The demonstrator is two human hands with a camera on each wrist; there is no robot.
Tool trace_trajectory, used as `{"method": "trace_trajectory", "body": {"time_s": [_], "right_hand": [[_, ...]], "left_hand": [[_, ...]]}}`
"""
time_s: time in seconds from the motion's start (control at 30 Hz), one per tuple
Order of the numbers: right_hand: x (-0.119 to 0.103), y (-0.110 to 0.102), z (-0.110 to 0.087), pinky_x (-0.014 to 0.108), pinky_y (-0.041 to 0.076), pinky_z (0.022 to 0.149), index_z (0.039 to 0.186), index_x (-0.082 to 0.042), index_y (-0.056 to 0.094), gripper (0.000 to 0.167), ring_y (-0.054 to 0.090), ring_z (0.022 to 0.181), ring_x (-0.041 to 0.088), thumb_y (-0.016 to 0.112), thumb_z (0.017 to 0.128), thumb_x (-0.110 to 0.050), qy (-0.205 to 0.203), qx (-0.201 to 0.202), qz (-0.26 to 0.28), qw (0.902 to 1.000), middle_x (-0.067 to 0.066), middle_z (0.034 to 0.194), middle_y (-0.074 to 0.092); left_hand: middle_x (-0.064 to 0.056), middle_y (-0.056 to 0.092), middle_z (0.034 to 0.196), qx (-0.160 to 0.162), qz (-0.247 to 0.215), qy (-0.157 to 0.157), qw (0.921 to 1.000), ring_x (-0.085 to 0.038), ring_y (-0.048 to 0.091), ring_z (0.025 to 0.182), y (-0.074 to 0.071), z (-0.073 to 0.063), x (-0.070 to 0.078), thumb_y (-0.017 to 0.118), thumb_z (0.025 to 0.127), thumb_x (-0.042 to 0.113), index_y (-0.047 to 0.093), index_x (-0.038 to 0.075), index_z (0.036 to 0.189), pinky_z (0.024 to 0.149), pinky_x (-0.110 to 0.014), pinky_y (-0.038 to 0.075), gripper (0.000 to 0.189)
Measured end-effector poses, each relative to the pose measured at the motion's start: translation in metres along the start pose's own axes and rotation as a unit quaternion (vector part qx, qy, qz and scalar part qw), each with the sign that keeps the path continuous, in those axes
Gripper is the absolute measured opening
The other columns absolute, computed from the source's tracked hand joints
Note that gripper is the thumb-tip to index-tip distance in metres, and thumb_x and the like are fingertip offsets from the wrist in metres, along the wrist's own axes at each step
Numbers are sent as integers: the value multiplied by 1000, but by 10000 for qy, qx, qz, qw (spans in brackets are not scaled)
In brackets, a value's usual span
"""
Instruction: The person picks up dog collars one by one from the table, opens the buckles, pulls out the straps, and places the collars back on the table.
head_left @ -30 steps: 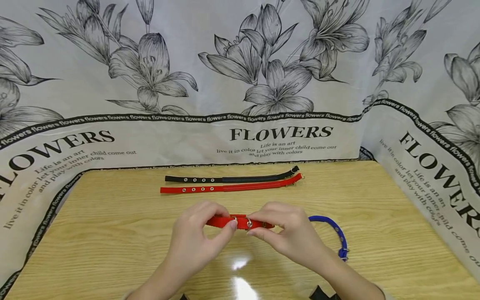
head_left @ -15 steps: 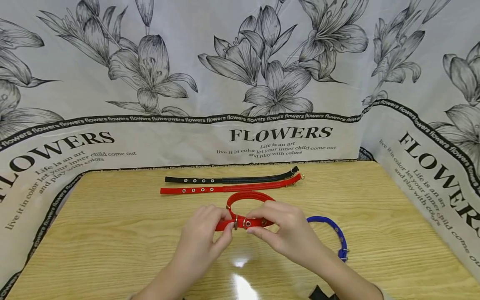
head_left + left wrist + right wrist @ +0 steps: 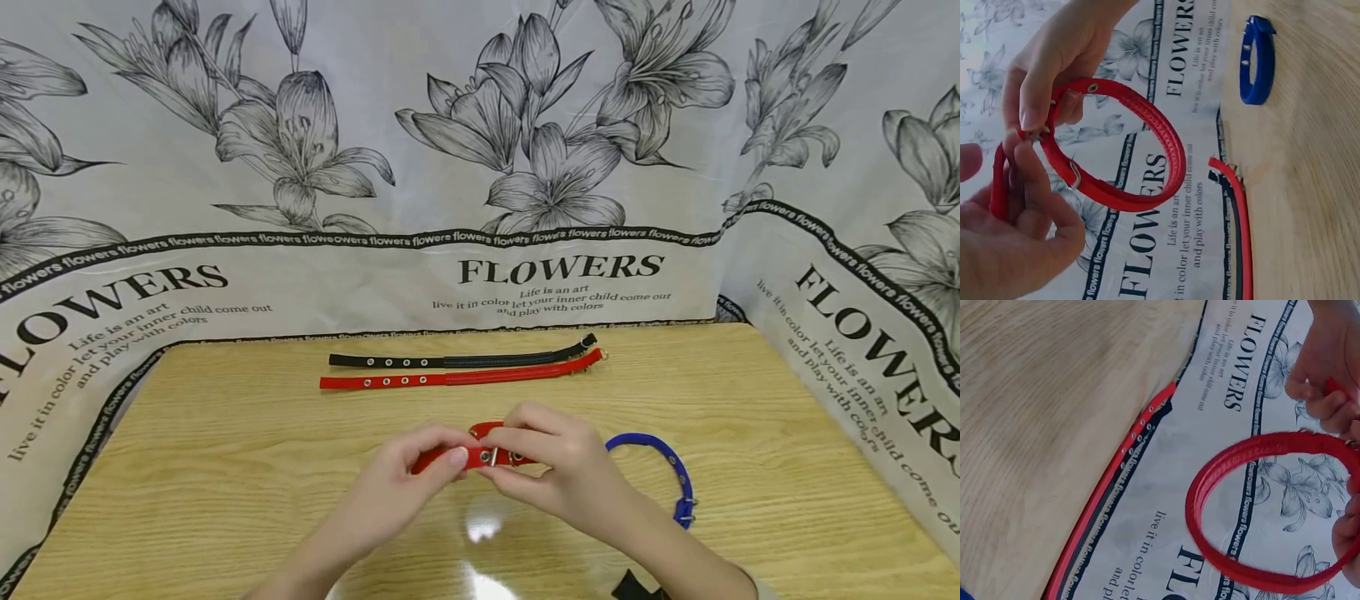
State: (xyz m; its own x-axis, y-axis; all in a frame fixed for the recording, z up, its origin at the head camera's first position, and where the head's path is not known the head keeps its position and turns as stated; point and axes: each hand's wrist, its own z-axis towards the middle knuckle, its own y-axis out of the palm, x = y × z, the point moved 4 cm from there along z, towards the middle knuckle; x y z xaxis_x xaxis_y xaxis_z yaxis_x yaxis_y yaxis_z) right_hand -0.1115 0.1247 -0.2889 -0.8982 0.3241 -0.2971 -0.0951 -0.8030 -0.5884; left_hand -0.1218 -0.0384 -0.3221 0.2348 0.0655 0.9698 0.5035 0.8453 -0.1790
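A red collar (image 3: 477, 459) bent into a loop is held up between both hands, above the middle of the table. My left hand (image 3: 401, 479) pinches the strap's tail between thumb and fingers, left of the metal buckle (image 3: 493, 457). Just right of the buckle, my right hand (image 3: 558, 454) pinches the strap. In the left wrist view the loop (image 3: 1172, 147) hangs open, with a metal ring (image 3: 1075, 175) on its band and fingertips covering much of the buckle. The right wrist view shows the loop's padded band (image 3: 1200, 487).
A straight black collar (image 3: 480, 362) and a straight red collar (image 3: 480, 378) lie side by side at the back of the table. A blue collar (image 3: 663, 452), buckled in a loop, lies to the right. A flower-printed cloth (image 3: 570, 287) stands behind.
Half a second ago the loop stood up behind the hands; it has since tipped down, mostly out of sight. The left hand shifted slightly, and more strap shows left of the buckle.
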Motion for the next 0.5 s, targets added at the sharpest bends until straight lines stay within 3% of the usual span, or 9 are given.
{"method": "trace_trajectory", "body": {"time_s": [0.1, 0.2, 0.27, 0.4, 0.43, 0.5], "right_hand": [[0, -5, 0, 9, 44, 58, 91, -6, 69, 10, 53, 68, 6, 68, 84, -13, 9, 95, 664, 9977, -1, 82, 60], [0, -7, 0, 12, 46, 59, 92, -4, 69, 11, 55, 71, 8, 69, 83, -11, -42, 193, 982, 9950, 2, 83, 62], [0, -8, 0, 13, 47, 60, 92, -3, 69, 12, 57, 73, 10, 70, 83, -11, -64, 248, 1066, 9940, 3, 84, 63], [0, -8, -1, 15, 48, 60, 92, -4, 69, 12, 56, 75, 12, 70, 84, -12, 66, 358, 1145, 9927, 4, 84, 62], [0, -8, -1, 14, 48, 58, 92, -4, 69, 12, 56, 74, 12, 70, 84, -12, 144, 374, 1166, 9924, 4, 85, 62], [0, -7, -2, 15, 47, 55, 93, -5, 69, 12, 55, 73, 11, 71, 82, -10, 358, 397, 1268, 9905, 4, 85, 62]], "left_hand": [[-9, 63, 106, -876, -1212, 30, 9888, -23, 56, 99, -6, -1, 0, 34, 102, 24, 60, 2, 120, 93, -36, 39, 39], [-6, 61, 114, -1301, -1879, 373, 9728, -24, 50, 109, -10, -2, -1, 22, 102, 19, 60, 5, 122, 97, -41, 32, 46], [-2, 59, 114, -1135, -1810, 561, 9753, -22, 47, 111, -11, -2, -3, 21, 102, 18, 63, 8, 118, 96, -43, 30, 45], [-2, 56, 102, -245, -1143, 1109, 9869, -20, 47, 100, -11, -1, -6, 35, 101, 11, 66, 9, 105, 85, -37, 39, 31], [-1, 55, 100, -77, -1091, 1212, 9866, -19, 47, 98, -10, -1, -6, 36, 101, 11, 66, 11, 103, 83, -35, 40, 30], [0, 54, 98, 15, -1460, 1236, 9815, -18, 47, 95, -9, 0, -7, 33, 103, 14, 67, 15, 101, 79, -31, 42, 35]]}}
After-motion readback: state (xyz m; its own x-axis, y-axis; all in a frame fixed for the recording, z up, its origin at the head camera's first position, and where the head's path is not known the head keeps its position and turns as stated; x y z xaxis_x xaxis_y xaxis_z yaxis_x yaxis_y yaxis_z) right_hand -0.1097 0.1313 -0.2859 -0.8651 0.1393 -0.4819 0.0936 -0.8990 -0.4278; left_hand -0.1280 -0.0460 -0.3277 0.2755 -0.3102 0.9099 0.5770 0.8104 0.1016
